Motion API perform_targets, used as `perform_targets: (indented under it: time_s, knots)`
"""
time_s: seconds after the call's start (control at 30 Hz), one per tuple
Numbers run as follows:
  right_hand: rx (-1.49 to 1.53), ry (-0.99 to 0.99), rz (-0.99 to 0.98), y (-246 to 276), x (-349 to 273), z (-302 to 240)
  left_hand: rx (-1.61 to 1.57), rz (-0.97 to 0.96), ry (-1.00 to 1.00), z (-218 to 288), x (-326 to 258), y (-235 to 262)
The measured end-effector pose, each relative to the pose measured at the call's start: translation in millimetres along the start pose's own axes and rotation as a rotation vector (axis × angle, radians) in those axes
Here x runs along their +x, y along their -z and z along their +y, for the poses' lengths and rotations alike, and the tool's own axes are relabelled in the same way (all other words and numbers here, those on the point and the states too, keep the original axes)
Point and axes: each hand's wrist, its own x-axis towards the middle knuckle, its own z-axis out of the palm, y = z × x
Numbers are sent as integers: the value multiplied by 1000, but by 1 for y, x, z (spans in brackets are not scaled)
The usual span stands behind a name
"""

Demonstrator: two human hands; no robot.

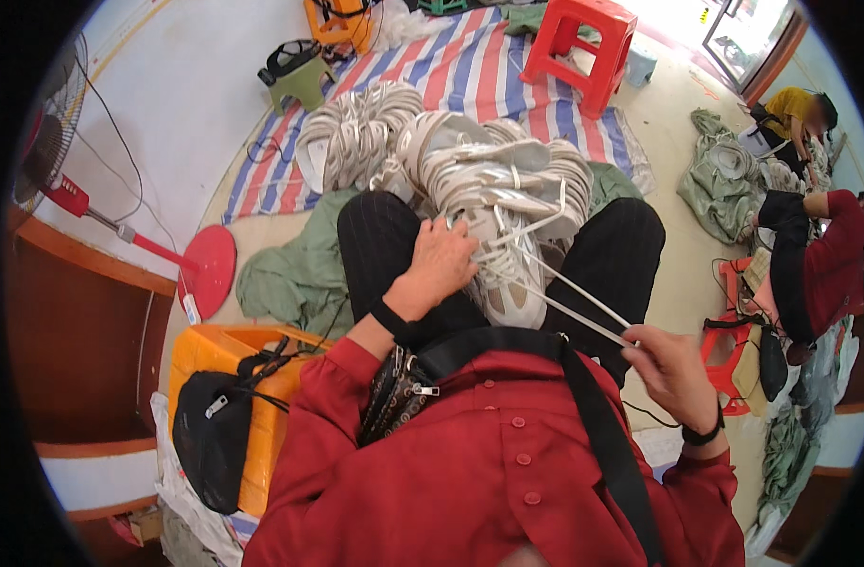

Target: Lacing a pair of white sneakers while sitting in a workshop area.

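Between my knees lies a white and beige shoe upper (510, 295), its toe toward me. My left hand (441, 260) is closed on the left edge of the shoe upper, near the lacing; its fingertips are partly hidden. Out to the right, my right hand (671, 373) pinches the white shoelaces (588, 302), which run taut from the shoe in two strands. Just beyond it, nested stacks of similar shoe uppers (361, 132) lie in a heap.
A striped sheet (432, 71) covers the floor ahead, with a red stool (583, 47) on it. To my left stand a red-based fan (208, 272) and an orange stool (267, 463) carrying a black bag (210, 439). Two people work at right beside green sacks (711, 194).
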Motion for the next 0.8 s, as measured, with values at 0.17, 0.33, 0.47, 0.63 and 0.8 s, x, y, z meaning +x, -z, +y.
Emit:
perform_targets:
  time_s: [0.17, 0.33, 0.47, 0.63, 0.8]
  knots:
    - [182, -141, 41, 15, -14, -15, -75, 10, 19, 2, -9, 2]
    - [262, -124, -26, 10, -16, -4, -133, -13, 80, 1, -9, -10]
    - [371, 197, -62, -1, -13, 6, -229, 14, 61, -3, -6, -12]
    - [603, -95, -268, -9, -14, 4, -241, 33, 6, -5, -6, -16]
    - [217, -97, -409, 20, -19, -29, -222, 60, 12, -2, -3, -17]
